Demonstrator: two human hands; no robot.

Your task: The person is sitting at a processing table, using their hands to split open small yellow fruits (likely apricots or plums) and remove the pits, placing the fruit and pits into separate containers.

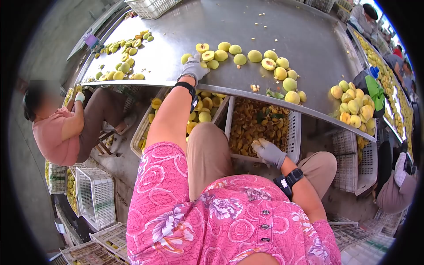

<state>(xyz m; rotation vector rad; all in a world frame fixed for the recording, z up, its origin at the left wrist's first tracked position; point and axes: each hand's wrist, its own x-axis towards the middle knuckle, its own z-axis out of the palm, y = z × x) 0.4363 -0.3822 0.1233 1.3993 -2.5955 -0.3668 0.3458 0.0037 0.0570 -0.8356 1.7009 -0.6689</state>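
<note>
My left hand, in a pale glove, reaches onto the metal table's front edge among yellow-green peaches. Its fingers curve around a peach, partly hidden by the glove. Just beyond lie a cut peach half and a whole peach. Lower down, my right hand, gloved too, is over the near rim of a crate filled with brown-orange fruit scraps. Its fingers are drawn together, with a tannish bit at the tips that I cannot make out.
More peaches curve along the metal table. Another pile sits at the right corner. Left of the scraps stands a crate of peaches. A person sits at left near stacked white crates.
</note>
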